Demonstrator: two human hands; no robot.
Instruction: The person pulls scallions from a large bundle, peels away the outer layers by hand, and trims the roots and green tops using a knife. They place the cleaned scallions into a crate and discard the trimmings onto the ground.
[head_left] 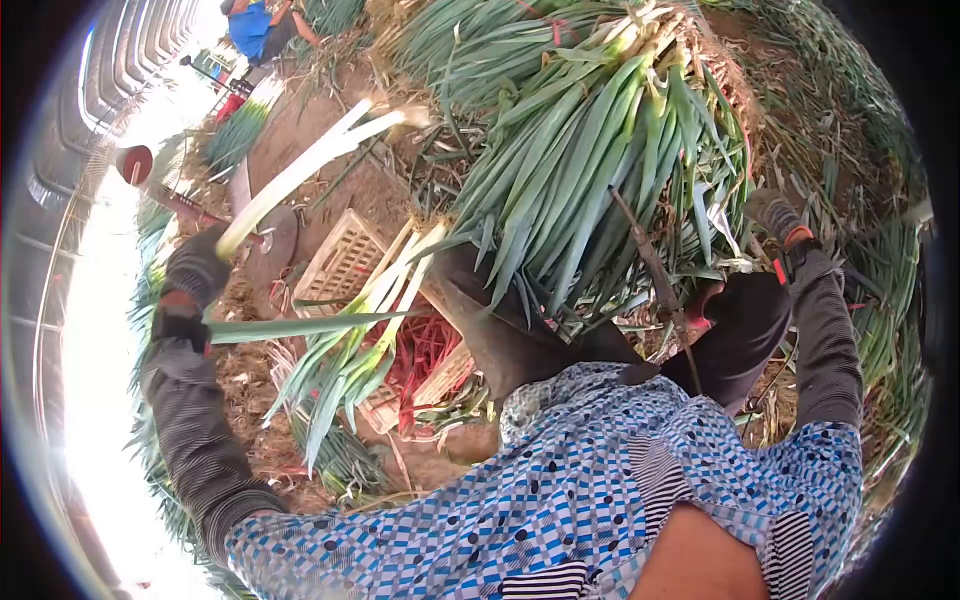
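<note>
My left hand (197, 268), in a dark glove, is closed round the leafy part of a green onion stalk (310, 170), whose white stems and root end point up and right. My right hand (775, 213), gloved too, lies at the right side of a big pile of green onions (600, 150); its fingers are partly lost among roots and leaves, and what it holds cannot be made out. A small bunch of green onions (370, 330) rests over a plastic crate (345, 255) between my left hand and my knees.
Red ties (425, 355) fill part of the crate. A long thin tool or stick (655, 270) slants near my right knee. Another person (262, 30) is at the upper left, near a green onion bundle (240, 130). More onions (895, 290) lie at the right.
</note>
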